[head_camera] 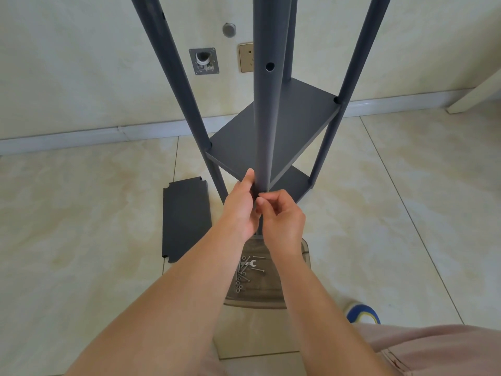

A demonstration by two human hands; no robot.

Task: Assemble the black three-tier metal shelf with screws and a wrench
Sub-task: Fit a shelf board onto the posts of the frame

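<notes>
One loose shelf panel (186, 218) lies flat on beige floor tiles (81, 213).

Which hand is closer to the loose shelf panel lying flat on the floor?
Left. The left hand is on the near post, on the side toward the loose shelf panel; the right hand is on the post's far side.

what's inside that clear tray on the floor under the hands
The clear tray holds loose screws, washers and a small wrench. The forearms cover much of it, so anything else inside cannot be seen.
</notes>
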